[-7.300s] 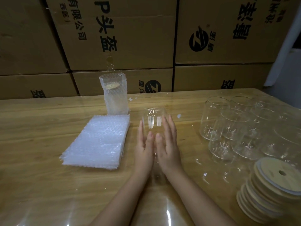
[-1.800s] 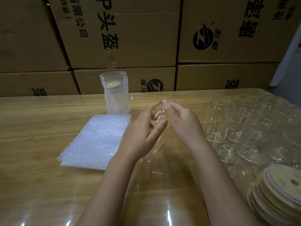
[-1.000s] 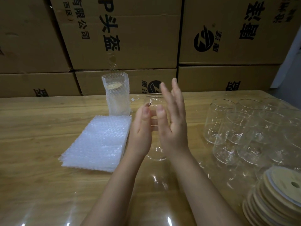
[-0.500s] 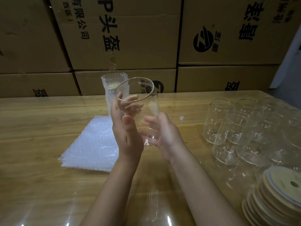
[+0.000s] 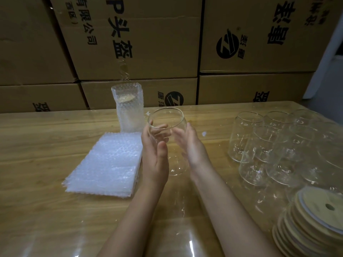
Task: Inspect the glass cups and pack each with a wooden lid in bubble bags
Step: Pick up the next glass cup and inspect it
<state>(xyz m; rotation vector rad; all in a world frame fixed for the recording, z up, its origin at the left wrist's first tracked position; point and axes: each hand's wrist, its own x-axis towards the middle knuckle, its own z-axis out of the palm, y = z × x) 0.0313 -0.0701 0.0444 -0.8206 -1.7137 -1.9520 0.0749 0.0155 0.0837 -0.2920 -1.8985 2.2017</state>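
Observation:
I hold one clear glass cup (image 5: 171, 143) above the table (image 5: 37, 149), between both hands, its mouth tilted up and away from me. My left hand (image 5: 154, 158) grips its left side, thumb on the near wall and fingers curled round the far wall, seen through the glass. My right hand (image 5: 191, 149) lies flat against its right side with straight fingers. A flat stack of bubble bags (image 5: 105, 164) lies left of my hands. Behind that stack a packed cup (image 5: 130, 110) stands upright in its bubble bag with a wooden lid on top.
Several empty glass cups (image 5: 269, 145) stand grouped at the right. A stack of round wooden lids (image 5: 315, 219) sits at the near right corner. Stacked cardboard boxes (image 5: 148, 43) form a wall behind the table.
The cup has come down from in front of the packed cup and sits lower between my hands. My right hand has shifted from its base to its right side.

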